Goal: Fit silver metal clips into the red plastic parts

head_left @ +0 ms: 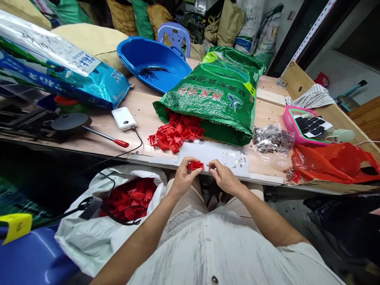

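Between the thumb and fingers of my left hand (184, 178) is a red plastic housing (196, 165), held just over the table's front edge. My right hand (221, 174) pinches a small metal piece (208, 165) close to the housing's right end, with a gap between them. Most of that piece is hidden by the fingertips. Beyond my hands, a pile of red housings (178, 132) spills from the mouth of a green feed bag (219, 95). Small metal pieces (237, 158) lie scattered on a grey sheet (204, 152) to the right.
Left of my legs, a white sack (83, 229) holds more red housings. A hand press with a red-tipped lever (120, 143) and a white power bank (124, 118) are at left. A blue basin (154, 59) stands behind; a pink basket (289, 122) and red bag (338, 160) sit at right.
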### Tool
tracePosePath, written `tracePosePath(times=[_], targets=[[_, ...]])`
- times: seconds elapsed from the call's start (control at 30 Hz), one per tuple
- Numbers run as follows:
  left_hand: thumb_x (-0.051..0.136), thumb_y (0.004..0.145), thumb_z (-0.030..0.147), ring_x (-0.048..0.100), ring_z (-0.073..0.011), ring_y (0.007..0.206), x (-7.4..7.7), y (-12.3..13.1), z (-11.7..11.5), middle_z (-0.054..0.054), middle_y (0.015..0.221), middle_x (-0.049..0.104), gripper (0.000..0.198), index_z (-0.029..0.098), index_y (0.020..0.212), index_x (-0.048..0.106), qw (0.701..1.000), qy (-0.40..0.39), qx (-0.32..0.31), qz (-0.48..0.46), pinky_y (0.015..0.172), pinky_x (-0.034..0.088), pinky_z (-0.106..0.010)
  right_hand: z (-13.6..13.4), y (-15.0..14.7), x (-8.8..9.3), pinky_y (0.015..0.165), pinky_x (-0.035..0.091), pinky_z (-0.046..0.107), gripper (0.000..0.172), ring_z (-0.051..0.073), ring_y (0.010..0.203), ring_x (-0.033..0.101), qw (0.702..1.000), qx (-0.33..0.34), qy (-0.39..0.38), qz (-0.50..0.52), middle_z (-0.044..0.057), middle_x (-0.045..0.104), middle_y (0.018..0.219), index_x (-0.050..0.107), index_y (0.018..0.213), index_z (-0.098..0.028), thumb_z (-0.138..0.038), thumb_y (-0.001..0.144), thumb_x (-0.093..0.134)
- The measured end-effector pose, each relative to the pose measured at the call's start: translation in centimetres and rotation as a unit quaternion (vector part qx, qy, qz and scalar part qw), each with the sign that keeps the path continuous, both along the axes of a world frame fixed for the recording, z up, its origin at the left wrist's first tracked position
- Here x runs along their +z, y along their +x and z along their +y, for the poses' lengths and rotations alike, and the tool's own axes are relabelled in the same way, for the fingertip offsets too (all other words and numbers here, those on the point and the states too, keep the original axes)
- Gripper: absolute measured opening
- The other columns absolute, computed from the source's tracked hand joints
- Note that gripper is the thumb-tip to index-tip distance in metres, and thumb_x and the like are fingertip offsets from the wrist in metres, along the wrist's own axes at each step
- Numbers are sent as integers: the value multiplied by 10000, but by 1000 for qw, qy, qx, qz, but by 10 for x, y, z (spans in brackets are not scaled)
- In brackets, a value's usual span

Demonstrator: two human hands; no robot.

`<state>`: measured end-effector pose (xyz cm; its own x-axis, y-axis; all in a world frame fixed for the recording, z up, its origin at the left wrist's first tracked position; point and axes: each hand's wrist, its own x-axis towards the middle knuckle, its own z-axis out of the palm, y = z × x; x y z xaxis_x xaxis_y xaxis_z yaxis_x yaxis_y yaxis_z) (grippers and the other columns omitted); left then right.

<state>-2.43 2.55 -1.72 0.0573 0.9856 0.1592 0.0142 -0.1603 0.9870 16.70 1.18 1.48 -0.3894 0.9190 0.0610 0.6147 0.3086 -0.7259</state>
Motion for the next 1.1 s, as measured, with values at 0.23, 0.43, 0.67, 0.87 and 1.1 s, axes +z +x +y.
tracePosePath(times=[0.23, 0.43, 0.67, 0.87, 1.1], targets=[[716, 793, 330, 674, -137, 831, 20, 10, -19, -10, 828, 693, 248, 176, 730, 532, 915, -221, -61, -333, 923, 507, -328, -9, -1, 18, 764, 435, 240, 413, 140, 718, 622, 999, 47, -25, -2, -42, 654, 733, 425, 1413, -289, -277, 1003, 378], [654, 851, 265, 683, -132, 840, 23, 13, -29, -18, 877, 702, 104, 165, 825, 643, 869, -285, -56, -400, 973, 523, -335, -10, -3, 20, 693, 421, 220, 362, 142, 686, 621, 999, 46, -2, 3, -35, 638, 707, 501, 1340, -275, -341, 999, 399], [637, 869, 243, 682, -143, 889, 22, 14, -32, -36, 934, 708, 107, 148, 846, 681, 845, -318, -53, -427, 1016, 515, -359, -10, -1, 24, 703, 426, 222, 340, 146, 740, 651, 999, 49, 10, -20, -19, 692, 821, 519, 1315, -284, -350, 996, 420], [654, 856, 218, 687, -134, 864, 19, 13, -34, -29, 884, 714, 102, 145, 787, 664, 834, -314, -36, -452, 1019, 511, -349, -8, -8, 16, 781, 445, 242, 300, 175, 898, 669, 997, 34, 49, -48, 20, 720, 1014, 574, 1244, -281, -361, 986, 443], [703, 809, 265, 707, -193, 936, 15, 8, -34, -32, 886, 732, 130, 168, 781, 621, 857, -285, -28, -429, 1044, 484, -430, 1, -23, 5, 779, 448, 213, 323, 138, 840, 657, 999, 5, 36, 31, 1, 715, 956, 661, 1096, -268, -355, 1014, 360]])
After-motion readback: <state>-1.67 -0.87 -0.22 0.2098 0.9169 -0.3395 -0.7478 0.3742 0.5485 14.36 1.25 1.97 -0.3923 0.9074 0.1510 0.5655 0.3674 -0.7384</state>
